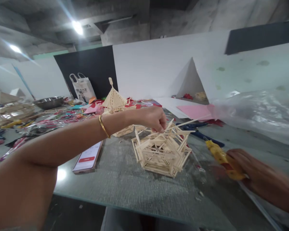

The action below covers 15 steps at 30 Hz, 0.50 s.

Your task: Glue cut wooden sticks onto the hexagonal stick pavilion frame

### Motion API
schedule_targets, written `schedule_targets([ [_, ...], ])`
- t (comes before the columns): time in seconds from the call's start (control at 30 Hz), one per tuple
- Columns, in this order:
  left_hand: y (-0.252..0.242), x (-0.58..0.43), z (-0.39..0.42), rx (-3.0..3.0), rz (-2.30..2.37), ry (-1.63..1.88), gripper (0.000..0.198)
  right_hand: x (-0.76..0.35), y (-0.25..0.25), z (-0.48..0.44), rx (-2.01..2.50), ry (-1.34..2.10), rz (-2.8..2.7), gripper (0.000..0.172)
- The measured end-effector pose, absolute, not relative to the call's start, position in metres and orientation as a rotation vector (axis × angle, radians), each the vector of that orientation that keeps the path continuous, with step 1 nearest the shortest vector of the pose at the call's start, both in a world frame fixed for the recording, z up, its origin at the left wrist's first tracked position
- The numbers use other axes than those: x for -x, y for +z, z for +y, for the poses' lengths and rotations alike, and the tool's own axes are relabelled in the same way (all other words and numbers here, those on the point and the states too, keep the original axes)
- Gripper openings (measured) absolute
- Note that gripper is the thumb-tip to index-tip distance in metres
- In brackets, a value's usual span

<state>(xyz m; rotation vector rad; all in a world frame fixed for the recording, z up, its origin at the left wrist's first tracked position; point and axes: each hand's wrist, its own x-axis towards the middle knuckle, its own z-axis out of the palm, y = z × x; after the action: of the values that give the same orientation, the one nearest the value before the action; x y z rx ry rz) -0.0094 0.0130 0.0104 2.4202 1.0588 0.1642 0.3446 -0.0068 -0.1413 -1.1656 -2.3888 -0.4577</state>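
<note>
Grey and streaked, the worktable [120, 189] spreads beneath a pale stick frame [159, 157], seen from my remote post. I have the left arm [38, 150] bent at the elbow and stretched in from the near left of the frame, with the left hand [153, 119] over its far rim, palm down. The fingers are curled narrow, tips lowered at the top sticks; whether they pinch one I cannot tell. To the right of the frame, my right hand [245, 166], blurred, wraps around a yellow glue gun [220, 157], nozzle end pointing forward, apart from the sticks.

The frame sits upright on the tabletop, many-sided and open at the top, its walls layered from crossed wooden sticks. Dark gaps show through the middle, and loose-looking ends jut past the rim, several slanting out to the right.

Behind the frame, to the left, I see a stick tower [113, 101] with a pointed roof. Left of the frame lies a lit phone [88, 158]; on the left wrist, a gold bracelet [103, 126].
</note>
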Motion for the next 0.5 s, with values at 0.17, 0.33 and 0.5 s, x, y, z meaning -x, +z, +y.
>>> schedule_targets([
  [0.17,0.012,0.002,0.013,-2.379,1.102,0.116,0.015,-0.334,-0.143,-0.021,0.855,-0.712,-2.425,0.032],
  [0.33,0.011,-0.001,0.009,-2.387,1.119,0.076,0.013,-0.322,-0.143,-0.029,0.835,-0.738,-2.403,0.038],
  [0.5,0.005,0.002,0.011,-2.425,1.086,0.083,0.015,-0.325,-0.149,-0.033,0.889,-0.496,-2.395,0.041],
])
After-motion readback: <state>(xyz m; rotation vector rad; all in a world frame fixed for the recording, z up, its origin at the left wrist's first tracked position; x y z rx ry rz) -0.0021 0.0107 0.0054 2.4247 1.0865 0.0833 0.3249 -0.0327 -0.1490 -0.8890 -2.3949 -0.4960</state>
